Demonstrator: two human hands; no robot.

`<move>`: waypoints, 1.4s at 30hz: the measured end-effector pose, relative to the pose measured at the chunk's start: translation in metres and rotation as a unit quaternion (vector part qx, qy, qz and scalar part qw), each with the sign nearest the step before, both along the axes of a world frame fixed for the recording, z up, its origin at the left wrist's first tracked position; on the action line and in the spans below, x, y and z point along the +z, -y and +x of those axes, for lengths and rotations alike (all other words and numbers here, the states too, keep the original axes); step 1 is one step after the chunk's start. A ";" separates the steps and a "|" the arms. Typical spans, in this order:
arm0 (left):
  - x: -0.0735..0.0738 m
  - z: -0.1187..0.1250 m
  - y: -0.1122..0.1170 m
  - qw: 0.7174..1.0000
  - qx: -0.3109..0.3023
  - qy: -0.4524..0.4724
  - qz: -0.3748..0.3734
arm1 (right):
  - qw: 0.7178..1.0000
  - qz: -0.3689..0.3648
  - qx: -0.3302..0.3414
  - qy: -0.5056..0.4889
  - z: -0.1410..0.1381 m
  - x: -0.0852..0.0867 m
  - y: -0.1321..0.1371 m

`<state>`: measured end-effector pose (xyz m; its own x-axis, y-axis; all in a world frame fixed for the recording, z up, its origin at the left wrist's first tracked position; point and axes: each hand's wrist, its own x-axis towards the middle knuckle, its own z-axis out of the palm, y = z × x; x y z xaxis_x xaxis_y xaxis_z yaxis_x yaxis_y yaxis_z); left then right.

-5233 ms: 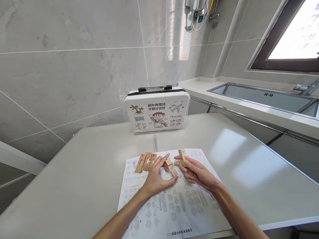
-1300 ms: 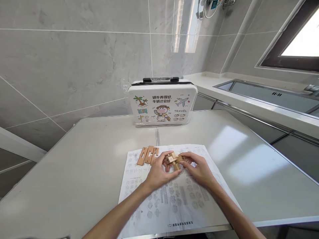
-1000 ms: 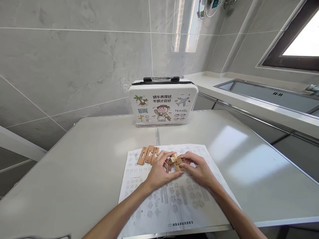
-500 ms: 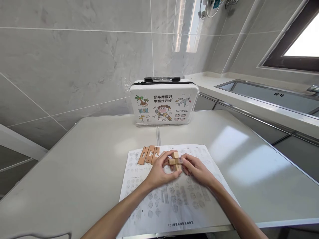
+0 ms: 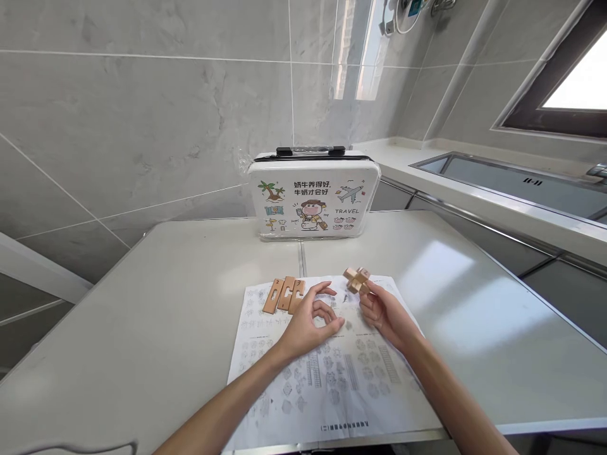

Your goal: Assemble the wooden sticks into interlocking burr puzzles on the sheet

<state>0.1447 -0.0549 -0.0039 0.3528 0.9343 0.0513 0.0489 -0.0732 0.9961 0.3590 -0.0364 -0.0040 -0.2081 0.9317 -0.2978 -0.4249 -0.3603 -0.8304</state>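
A small wooden burr puzzle (image 5: 356, 280), made of crossed blocks with a dark mark on one end, is held up above the paper. My right hand (image 5: 385, 314) grips its right side between thumb and fingers. My left hand (image 5: 315, 322) is over the middle of the sheet, fingers curved and apart from the thumb, with nothing in it. Just left of that hand lie three flat wooden pieces with cut-outs and dark numbers: one marked 2 (image 5: 272, 297), a middle one (image 5: 285, 294) and a right one (image 5: 296, 296), partly hidden by my left hand.
A large printed sheet (image 5: 265, 392) with puzzle drawings lies on the white table (image 5: 156, 328). At the table's back stands a white case (image 5: 313, 196) with cartoon prints, wrapped in plastic. Behind it is a grey tiled wall; a sink (image 5: 516, 183) is set in the counter at right.
The burr puzzle has left my left hand and moved up and to the right in my right hand. My left hand has stayed in place, its fingers now empty.
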 end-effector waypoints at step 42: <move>0.007 -0.019 -0.015 0.860 0.179 -0.359 0.317 | 0.998 -0.014 -0.027 -0.062 -0.002 -0.006 0.000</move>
